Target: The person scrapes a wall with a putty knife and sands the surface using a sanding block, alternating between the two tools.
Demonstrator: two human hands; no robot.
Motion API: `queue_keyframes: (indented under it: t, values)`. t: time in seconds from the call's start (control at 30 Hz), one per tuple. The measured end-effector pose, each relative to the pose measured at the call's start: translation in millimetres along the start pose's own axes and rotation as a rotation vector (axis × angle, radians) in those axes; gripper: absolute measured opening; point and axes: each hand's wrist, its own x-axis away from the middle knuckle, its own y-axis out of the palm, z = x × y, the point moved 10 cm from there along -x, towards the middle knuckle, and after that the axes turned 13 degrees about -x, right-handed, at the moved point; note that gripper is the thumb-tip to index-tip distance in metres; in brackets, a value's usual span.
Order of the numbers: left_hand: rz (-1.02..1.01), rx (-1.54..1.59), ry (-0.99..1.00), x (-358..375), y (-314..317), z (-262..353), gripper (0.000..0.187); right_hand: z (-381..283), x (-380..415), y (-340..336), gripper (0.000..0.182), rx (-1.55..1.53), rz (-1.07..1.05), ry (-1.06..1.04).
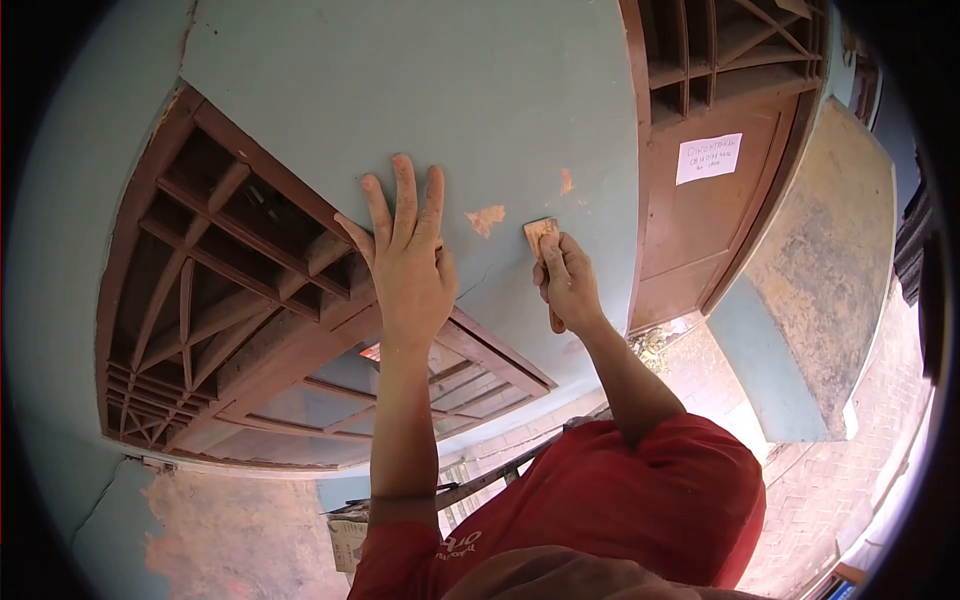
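Head view: chipped wall (440,90) adjoins door (685,245), left hand (415,270) splays, right hand (570,288) grips scraper (538,228).

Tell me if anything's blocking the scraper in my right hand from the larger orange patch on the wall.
Nothing visible is: only painted wall shows between the scraper and the larger orange patch. Your left hand is beyond the patch, clear of it.

Free room up the wall (430,90) between 2 obstacles: window frame (260,163), door frame (644,125).
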Motion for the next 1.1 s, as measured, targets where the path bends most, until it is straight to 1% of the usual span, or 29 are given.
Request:
queue_keyframes:
  t: [0.07, 0.13, 0.17, 0.2, 0.27, 0.3, 0.37, 0.4, 0.47, 0.5, 0.57, 0.6, 0.67, 0.73, 0.8, 0.87, 0.97, 1.03, 1.1]
  values:
    - [-0.017, 0.003, -0.002, 0.7, 2.4, -1.3, 0.082, 1.1, -1.4, 3.3, 0.04, 0.041, 0.012, 0.064]
    - [-0.022, 0.005, 0.005, 1.4, 2.9, -1.9, 0.082, -8.5, -3.8, -3.7, 0.045, 0.137, 0.127, 0.035]
    - [-0.015, 0.007, -0.001, 1.1, 2.9, -2.1, 0.083, -12.6, -5.7, -7.7, 0.047, 0.14, 0.153, -0.065]
    - [-0.005, 0.01, -0.006, 0.8, 2.9, -1.8, 0.083, -10.3, -5.7, -12.7, 0.047, 0.142, 0.161, -0.061]
    - [-0.006, 0.001, -0.006, 0.6, 4.4, -0.7, 0.083, -9.7, -5.4, -19.9, 0.047, 0.236, 0.158, -0.073]
    - [-0.002, -0.015, -0.011, 0.6, 4.3, -0.7, 0.084, -8.8, -6.5, -20.3, 0.047, 0.235, 0.165, -0.069]
    - [-0.001, -0.011, -0.008, 0.1, 3.6, 0.8, 0.085, -19.5, -9.6, -11.6, 0.046, 0.244, 0.129, -0.17]
    - [0.007, -0.012, -0.009, -0.1, 2.3, 0.7, 0.086, -25.9, -12.3, -12.9, 0.046, 0.243, 0.135, -0.164]
    - [0.005, -0.014, -0.001, -0.1, 2.3, 0.0, 0.085, -33.2, -20.4, -9.9, 0.046, 0.365, 0.081, -0.08]
    - [0.006, -0.017, -0.001, 0.3, 2.9, 0.2, 0.085, -27.4, -21.2, -9.9, 0.046, 0.365, 0.085, -0.077]
    - [0.0, -0.012, -0.003, 3.0, 4.4, 2.0, 0.086, -17.7, -18.5, -9.6, 0.046, 0.175, 0.101, -0.121]
    - [0.011, -0.013, 0.003, 0.8, 3.2, 1.6, 0.086, -19.1, -17.1, -8.4, 0.046, 0.174, 0.102, -0.125]
    - [-0.001, -0.006, 0.011, 3.1, 1.8, -0.8, 0.086, -20.8, -10.4, -9.2, 0.046, 0.228, 0.175, -0.097]
    - [0.005, 0.01, 0.032, -1.1, 3.7, -0.9, 0.086, -30.0, -15.4, -6.3, 0.047, 0.241, 0.169, -0.104]
    - [0.011, -0.041, 0.036, 3.1, 5.9, -1.2, 0.086, -31.2, -13.9, -10.3, 0.047, 0.261, 0.171, -0.074]
    - [-0.004, -0.025, 0.022, 6.9, 5.2, 1.7, 0.085, -30.2, -12.6, -5.6, 0.047, 0.216, 0.102, -0.054]
    - [0.004, -0.021, 0.018, 5.3, 2.2, 0.1, 0.084, -16.7, -10.1, -14.2, 0.047, 0.207, 0.169, -0.05]
    - [0.003, -0.02, 0.015, 0.3, 5.8, 0.7, 0.084, -30.5, -20.4, -6.2, 0.047, 0.192, 0.159, -0.082]
    - [-0.009, -0.04, 0.01, 3.9, 5.8, 0.9, 0.083, -32.8, -18.5, -4.6, 0.047, 0.178, 0.147, -0.066]
